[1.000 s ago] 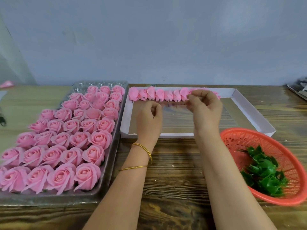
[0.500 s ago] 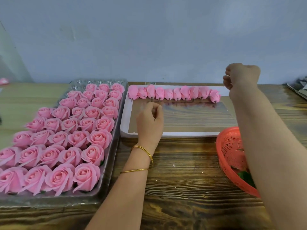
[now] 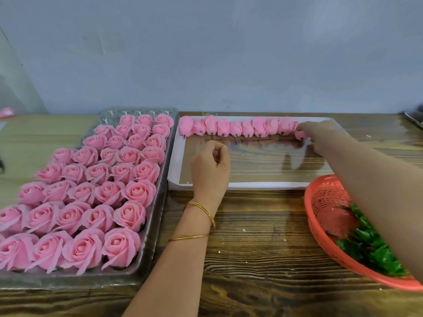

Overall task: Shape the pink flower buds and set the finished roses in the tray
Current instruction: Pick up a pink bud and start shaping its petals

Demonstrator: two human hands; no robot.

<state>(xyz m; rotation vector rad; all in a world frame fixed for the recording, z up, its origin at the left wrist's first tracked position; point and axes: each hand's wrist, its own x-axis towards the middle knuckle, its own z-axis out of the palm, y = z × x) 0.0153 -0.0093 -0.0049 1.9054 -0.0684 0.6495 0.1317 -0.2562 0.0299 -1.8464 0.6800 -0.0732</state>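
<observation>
Both grips unclear; right hand (image 3: 320, 136) touches the end bud (image 3: 299, 134); left hand (image 3: 210, 168) curls near the bud row (image 3: 235, 128).

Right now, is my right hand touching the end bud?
Touching. In the head view, fingers of the right hand lie on the end bud, with no gap showing.
</observation>
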